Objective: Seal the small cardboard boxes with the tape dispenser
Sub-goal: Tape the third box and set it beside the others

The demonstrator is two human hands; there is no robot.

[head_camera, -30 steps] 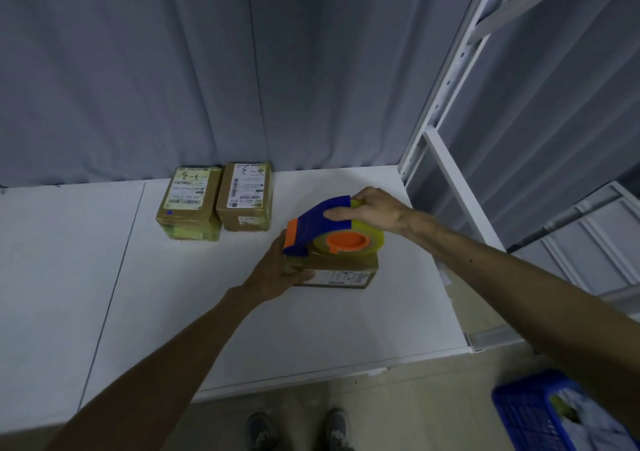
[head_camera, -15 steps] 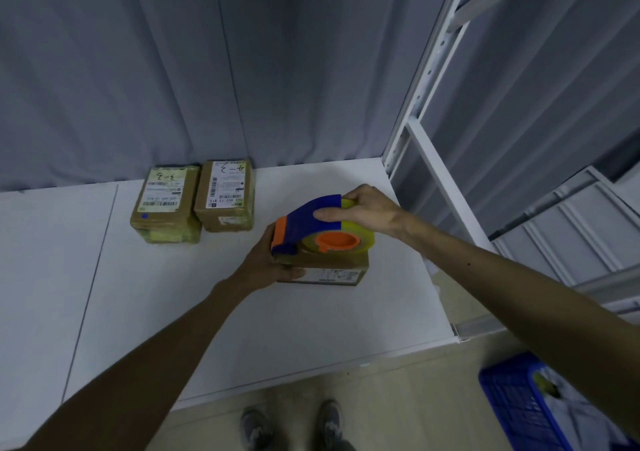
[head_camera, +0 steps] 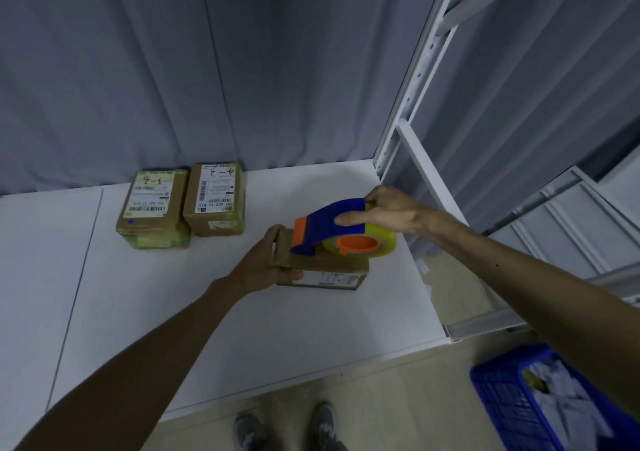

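Cardboard box (head_camera: pixel 322 270) gripped by left hand (head_camera: pixel 265 263) – right hand (head_camera: pixel 388 209) grasps tape dispenser (head_camera: pixel 341 232) on top

Cardboard box (head_camera: pixel 322 279): top mostly hidden under tape dispenser (head_camera: pixel 332 222) and left hand (head_camera: pixel 263 263).
Blue crate (head_camera: pixel 502 402): cut by lower-right edges.
Shoes (head_camera: pixel 247 431): cut by bottom edge.

blue-and-orange tape dispenser (head_camera: pixel 325 223), brown box (head_camera: pixel 325 270), white table (head_camera: pixel 242 329).

Three small brown cardboard boxes (head_camera: pixel 325 277) (head_camera: pixel 152 204) (head_camera: pixel 214 197), one at the left hand (head_camera: pixel 263 263); one blue-and-orange plastic tape dispenser (head_camera: pixel 332 222); one blue plastic crate (head_camera: pixel 498 402).
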